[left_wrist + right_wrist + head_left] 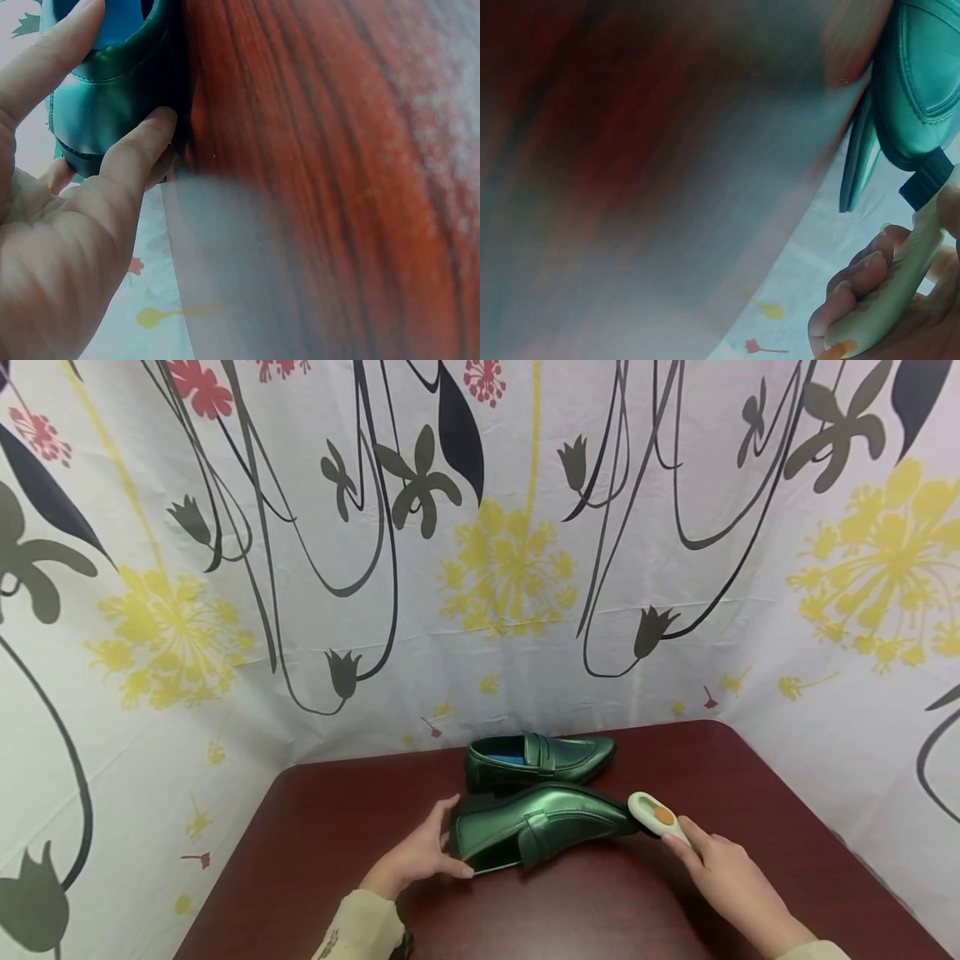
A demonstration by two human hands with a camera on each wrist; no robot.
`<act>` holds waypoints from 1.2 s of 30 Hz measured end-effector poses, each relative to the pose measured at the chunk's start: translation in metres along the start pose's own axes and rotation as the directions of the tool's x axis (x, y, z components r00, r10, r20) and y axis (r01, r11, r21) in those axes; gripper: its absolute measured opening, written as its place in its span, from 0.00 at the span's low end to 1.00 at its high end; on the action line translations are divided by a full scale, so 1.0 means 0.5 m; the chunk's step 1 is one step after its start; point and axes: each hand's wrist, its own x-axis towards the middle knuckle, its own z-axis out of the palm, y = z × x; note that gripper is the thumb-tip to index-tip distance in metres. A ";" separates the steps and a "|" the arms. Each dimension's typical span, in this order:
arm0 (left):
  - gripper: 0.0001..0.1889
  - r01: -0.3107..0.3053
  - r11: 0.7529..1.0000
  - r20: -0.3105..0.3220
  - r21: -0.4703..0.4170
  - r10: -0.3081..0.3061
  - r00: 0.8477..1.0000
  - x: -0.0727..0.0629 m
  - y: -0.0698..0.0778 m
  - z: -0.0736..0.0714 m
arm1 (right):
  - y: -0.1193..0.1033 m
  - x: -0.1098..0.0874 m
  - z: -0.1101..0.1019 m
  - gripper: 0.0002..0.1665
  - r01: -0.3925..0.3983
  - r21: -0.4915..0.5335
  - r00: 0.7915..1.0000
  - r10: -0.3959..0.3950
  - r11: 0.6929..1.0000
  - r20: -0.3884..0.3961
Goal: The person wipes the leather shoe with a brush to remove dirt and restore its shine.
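Observation:
A shiny green loafer (558,810) lies tilted on its side in the head view, its opening facing the near edge. My left hand (416,860) grips it by the heel; the left wrist view shows the thumb at the rim of the heel (105,112) and fingers behind and below. In my right hand (738,885) is a brush (648,810) with a pale green handle and an orange spot. Its dark bristles (928,178) touch or nearly touch the shoe's toe (922,112) in the right wrist view. The mating loafer (577,760) stands upright behind, showing a blue insole.
A dark red-brown wooden table (345,810) carries both shoes. White cloth with printed flowers (517,568) hangs behind the table and along both sides, close to its edges.

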 end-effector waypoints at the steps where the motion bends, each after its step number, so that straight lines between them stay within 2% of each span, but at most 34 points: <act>1: 0.64 -0.001 1.000 0.001 0.002 0.001 1.000 -0.001 0.000 0.000 | 0.002 -0.001 0.001 0.44 0.002 0.001 1.000 -0.002 1.000 -0.003; 6: 0.64 -0.012 1.000 0.006 0.010 0.012 1.000 -0.003 -0.001 0.002 | 0.002 0.001 0.002 0.43 -0.007 0.006 1.000 0.007 1.000 -0.001; 10: 0.63 -0.012 1.000 0.007 0.011 0.011 1.000 -0.003 -0.001 0.001 | -0.014 0.016 0.002 0.44 -0.020 -0.010 1.000 0.020 1.000 0.013; 19: 0.64 -0.005 1.000 0.010 -0.020 0.006 1.000 -0.003 -0.001 0.001 | -0.051 0.047 -0.002 0.42 0.028 -0.070 0.999 -0.029 0.997 -0.016; 26: 0.64 -0.016 0.999 0.023 -0.029 0.016 1.000 -0.002 0.003 -0.001 | -0.102 0.076 0.002 0.35 0.095 -0.108 0.993 -0.102 0.990 -0.066; 36: 0.63 -0.030 1.000 0.023 -0.008 0.030 0.999 -0.003 0.005 0.000 | -0.189 0.116 0.006 0.31 0.191 -0.182 0.978 -0.203 0.964 -0.047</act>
